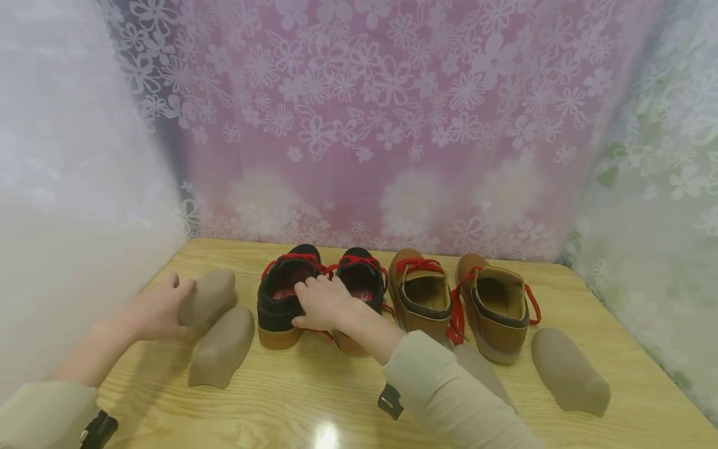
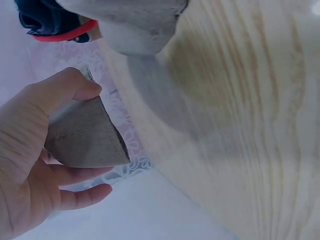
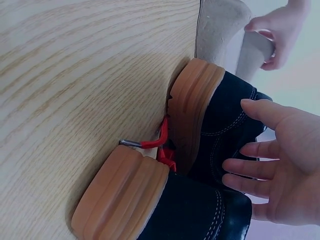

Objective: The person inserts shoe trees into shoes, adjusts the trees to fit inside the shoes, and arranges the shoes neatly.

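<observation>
My left hand pinches a grey-brown molded shoe insert, thumb on one side and fingers on the other; its cut end faces the left wrist camera. A second shoe insert lies on the table just to the right of it. Over the inner side of the left black shoe reaches my right hand, fingers loosely extended, holding nothing. In the right wrist view the fingers are beside that shoe's dark upper; whether they touch it cannot be told. The right black shoe is partly hidden behind my hand.
Two brown shoes with red laces, a left one and a right one, stand to the right. Another insert lies at the right, and one is partly covered by my sleeve. A flowered curtain backs the wooden table.
</observation>
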Tool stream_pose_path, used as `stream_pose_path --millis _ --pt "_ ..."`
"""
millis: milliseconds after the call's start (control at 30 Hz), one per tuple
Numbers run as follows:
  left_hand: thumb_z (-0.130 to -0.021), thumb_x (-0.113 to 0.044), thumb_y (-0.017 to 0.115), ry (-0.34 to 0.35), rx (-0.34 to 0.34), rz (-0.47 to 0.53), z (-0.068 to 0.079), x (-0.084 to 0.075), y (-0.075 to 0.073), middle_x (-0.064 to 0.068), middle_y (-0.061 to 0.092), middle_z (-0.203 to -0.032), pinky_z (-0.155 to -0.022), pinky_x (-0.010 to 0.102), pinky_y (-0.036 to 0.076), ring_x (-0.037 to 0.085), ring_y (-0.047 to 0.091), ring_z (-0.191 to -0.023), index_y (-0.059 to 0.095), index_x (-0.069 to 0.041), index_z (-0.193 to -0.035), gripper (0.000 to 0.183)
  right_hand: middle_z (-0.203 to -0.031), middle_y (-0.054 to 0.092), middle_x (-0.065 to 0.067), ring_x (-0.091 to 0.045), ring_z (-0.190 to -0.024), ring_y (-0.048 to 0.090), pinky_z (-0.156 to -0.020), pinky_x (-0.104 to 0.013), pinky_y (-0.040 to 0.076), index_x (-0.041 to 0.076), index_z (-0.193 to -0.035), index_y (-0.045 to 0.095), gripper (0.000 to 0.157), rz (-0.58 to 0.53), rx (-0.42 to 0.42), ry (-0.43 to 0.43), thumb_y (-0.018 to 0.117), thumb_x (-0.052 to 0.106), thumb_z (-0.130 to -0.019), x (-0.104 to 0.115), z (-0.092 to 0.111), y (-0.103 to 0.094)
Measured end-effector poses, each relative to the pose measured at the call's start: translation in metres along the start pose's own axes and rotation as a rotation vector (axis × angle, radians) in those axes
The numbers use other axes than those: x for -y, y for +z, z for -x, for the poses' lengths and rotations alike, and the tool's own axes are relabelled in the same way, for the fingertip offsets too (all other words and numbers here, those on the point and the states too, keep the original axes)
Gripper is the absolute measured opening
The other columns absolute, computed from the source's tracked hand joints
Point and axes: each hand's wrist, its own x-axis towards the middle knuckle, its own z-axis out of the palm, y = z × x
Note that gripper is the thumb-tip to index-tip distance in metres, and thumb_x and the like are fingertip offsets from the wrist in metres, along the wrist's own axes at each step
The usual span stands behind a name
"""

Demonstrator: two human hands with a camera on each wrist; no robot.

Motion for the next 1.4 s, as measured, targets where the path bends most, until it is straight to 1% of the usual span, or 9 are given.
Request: stream_pose_path --millis 167,367,600,667,833,1033,1167,1333,1400 --pt "-0.056 -0.024 0.079 -0.011 -0.056 -0.108 -0.004 -0.003 -0.012 0.017 0.045 -0.087 -0.047 0.041 0.04 0.023 0.048 -0.063 0.049 0.003 -0.111 0.068 -0.116 0.057 -0.003 -0.024 -0.108 0.052 -0.093 -0.044 0.039 0.014 -0.12 0.054 0.053 0.001 0.0 -0.002 0.062 0.051 -0.083 0.0 -0.001 0.0" --pt "-0.057 -0.032 0.078 -0.023 -0.087 -0.208 -0.007 -0.008 -0.02 0.017 0.053 -0.091 -0.053 0.048 0.037 0.033 0.054 -0.072 0.052 0.0 -0.109 0.066 -0.114 0.057 -0.003 -0.024 -0.107 0.053 -0.092 -0.044 0.039 0.014 -0.118 0.055 0.051 0.001 0.001 -0.002 0.062 0.051 -0.083 0.001 -0.001 0.001" --pt "-0.055 -0.037 0.075 0.014 -0.175 -0.305 -0.009 -0.013 -0.027 0.013 0.056 -0.088 -0.058 0.048 0.035 0.033 0.054 -0.07 0.055 -0.003 -0.105 0.063 -0.111 0.057 -0.002 -0.023 -0.105 0.053 -0.09 -0.043 0.04 0.014 -0.116 0.056 0.049 -0.004 -0.003 -0.008 0.062 0.05 -0.083 0.0 -0.001 0.001" --pt "-0.055 -0.037 0.074 0.019 -0.19 -0.314 -0.01 -0.014 -0.028 0.014 0.057 -0.089 -0.058 0.047 0.034 0.033 0.054 -0.07 0.055 -0.002 -0.106 0.064 -0.112 0.057 -0.002 -0.024 -0.106 0.052 -0.091 -0.044 0.039 0.015 -0.117 0.055 0.049 -0.008 0.002 -0.006 0.061 0.05 -0.084 0.0 0.0 0.0" --pt "-0.056 -0.036 0.074 0.022 -0.202 -0.286 -0.011 -0.018 -0.03 0.015 0.053 -0.091 -0.054 0.044 0.033 0.033 0.052 -0.068 0.054 -0.001 -0.106 0.064 -0.113 0.056 -0.003 -0.025 -0.108 0.051 -0.093 -0.045 0.038 0.015 -0.119 0.055 0.049 -0.016 0.017 -0.002 0.06 0.05 -0.085 -0.001 0.0 0.0" --pt "-0.057 -0.032 0.075 0.037 -0.197 -0.197 -0.013 -0.022 -0.035 0.015 0.048 -0.091 -0.051 0.043 0.039 0.03 0.05 -0.069 0.052 0.0 -0.107 0.063 -0.113 0.056 -0.003 -0.024 -0.106 0.052 -0.092 -0.044 0.038 0.015 -0.118 0.055 0.049 -0.012 0.013 -0.001 0.059 0.051 -0.085 -0.002 0.0 -0.001" --pt "-0.058 -0.029 0.074 0.058 -0.214 -0.143 -0.015 -0.029 -0.039 0.016 0.05 -0.093 -0.054 0.043 0.042 0.029 0.051 -0.071 0.052 0.0 -0.11 0.063 -0.114 0.056 -0.004 -0.025 -0.107 0.052 -0.092 -0.044 0.038 0.015 -0.12 0.054 0.05 -0.016 0.006 0.01 0.06 0.051 -0.085 -0.002 0.001 0.0" --pt "-0.058 -0.027 0.073 0.073 -0.224 -0.115 -0.016 -0.038 -0.045 0.018 0.052 -0.098 -0.057 0.044 0.043 0.03 0.053 -0.074 0.053 -0.001 -0.11 0.061 -0.115 0.056 -0.004 -0.024 -0.107 0.051 -0.09 -0.043 0.04 0.014 -0.122 0.053 0.053 -0.018 0.0 0.013 0.06 0.051 -0.084 -0.001 0.001 0.001" --pt "-0.058 -0.025 0.073 0.083 -0.228 -0.102 -0.017 -0.041 -0.047 0.018 0.051 -0.099 -0.057 0.043 0.043 0.029 0.052 -0.074 0.053 -0.002 -0.109 0.059 -0.114 0.056 -0.003 -0.023 -0.105 0.052 -0.089 -0.042 0.041 0.014 -0.121 0.054 0.053 -0.017 -0.007 0.009 0.06 0.051 -0.084 -0.001 0.001 0.002"
